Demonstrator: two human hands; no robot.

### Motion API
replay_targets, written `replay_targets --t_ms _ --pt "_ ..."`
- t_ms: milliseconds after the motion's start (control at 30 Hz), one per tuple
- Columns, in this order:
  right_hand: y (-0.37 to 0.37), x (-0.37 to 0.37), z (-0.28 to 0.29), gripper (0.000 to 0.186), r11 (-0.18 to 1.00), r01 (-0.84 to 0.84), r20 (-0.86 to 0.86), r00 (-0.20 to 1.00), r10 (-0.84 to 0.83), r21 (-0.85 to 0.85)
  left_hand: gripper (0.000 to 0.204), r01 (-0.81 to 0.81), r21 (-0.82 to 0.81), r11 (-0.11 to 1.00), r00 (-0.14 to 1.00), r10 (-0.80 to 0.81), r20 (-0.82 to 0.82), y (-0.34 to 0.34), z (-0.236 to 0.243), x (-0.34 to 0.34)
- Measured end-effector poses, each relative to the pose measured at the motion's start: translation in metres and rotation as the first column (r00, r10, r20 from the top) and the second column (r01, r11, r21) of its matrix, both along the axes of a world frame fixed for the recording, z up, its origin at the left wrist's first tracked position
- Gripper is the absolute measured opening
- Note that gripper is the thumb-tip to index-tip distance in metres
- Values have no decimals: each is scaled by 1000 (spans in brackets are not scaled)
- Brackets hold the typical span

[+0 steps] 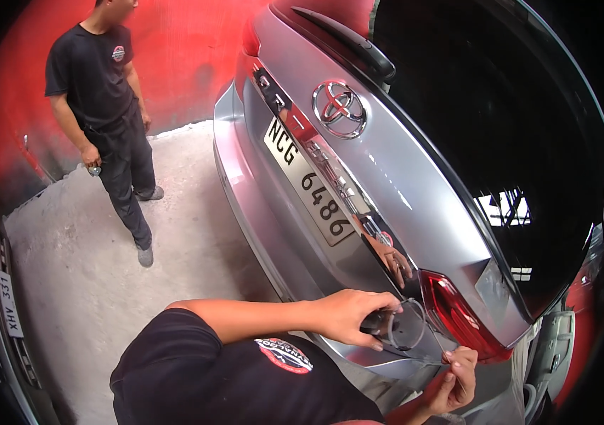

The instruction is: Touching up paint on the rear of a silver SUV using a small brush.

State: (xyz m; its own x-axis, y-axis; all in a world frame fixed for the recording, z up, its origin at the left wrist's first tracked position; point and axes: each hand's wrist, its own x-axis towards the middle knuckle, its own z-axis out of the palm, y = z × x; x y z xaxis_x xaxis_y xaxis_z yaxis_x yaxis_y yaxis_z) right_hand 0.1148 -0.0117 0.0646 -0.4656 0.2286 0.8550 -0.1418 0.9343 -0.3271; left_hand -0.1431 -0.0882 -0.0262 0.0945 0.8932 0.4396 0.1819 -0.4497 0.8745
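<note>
My left hand (360,317) curls round a dark, partly see-through round roll (404,326), which looks like a roll of tape. Its rim faces right, close to the red tail light (454,315) of a silver car. Lower and to the right, my right hand (458,380) pinches the end of a thin clear strip (435,336) that runs from the roll. The strip is stretched between both hands, above the rear bumper corner (380,365). Which material the strip is made of, I cannot tell.
The car's tailgate (401,180), with chrome trim and a number plate (305,188), fills the right side. A person (100,92) in dark clothes stands at the far left before a red wall (181,64), holding a small object. Another car's front (15,304) is at the left edge.
</note>
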Motion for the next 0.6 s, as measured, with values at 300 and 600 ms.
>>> replay_targets --t_ms 300,600 --pt "-61 -16 -5 16 994 -6 49 999 12 -111 74 -150 -179 972 989 145 -42 -66 -17 4" --pt "-113 9 -53 22 944 -102 -54 995 90 -313 72 -262 -191 946 964 264 -13 -121 -38 43"
